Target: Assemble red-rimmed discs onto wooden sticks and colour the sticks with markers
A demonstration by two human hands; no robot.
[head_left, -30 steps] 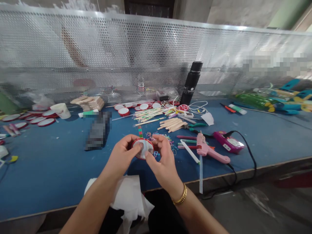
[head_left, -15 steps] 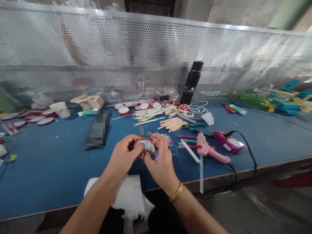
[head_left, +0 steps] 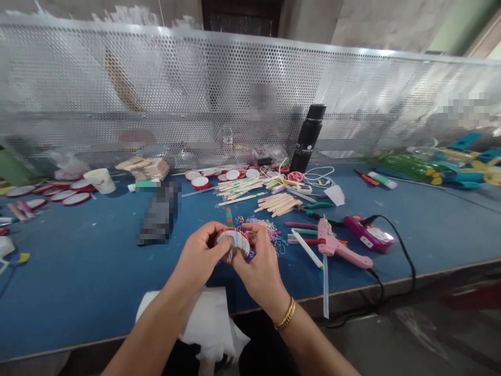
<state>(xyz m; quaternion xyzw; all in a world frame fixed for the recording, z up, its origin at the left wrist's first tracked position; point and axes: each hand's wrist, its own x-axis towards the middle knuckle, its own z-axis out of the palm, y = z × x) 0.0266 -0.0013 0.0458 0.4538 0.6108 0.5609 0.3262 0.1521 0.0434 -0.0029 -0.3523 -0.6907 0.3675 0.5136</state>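
Near the desk's [head_left: 102, 271] front edge, a white sheet [head_left: 209, 319] is draping down, and just beyond it the left hand [head_left: 201, 249] and right hand [head_left: 260, 260] are gripping a red-rimmed white disc [head_left: 243, 242] above the desk, both thumbs resting on its face. A striped stick [head_left: 229, 217] is jutting past the disc's far rim, while loose rubber bands [head_left: 277, 236] are lying behind the right hand. Farther back, plain wooden sticks [head_left: 279, 202] are lying piled and a black bottle [head_left: 309, 138] is standing before a perforated metal panel [head_left: 164, 78].
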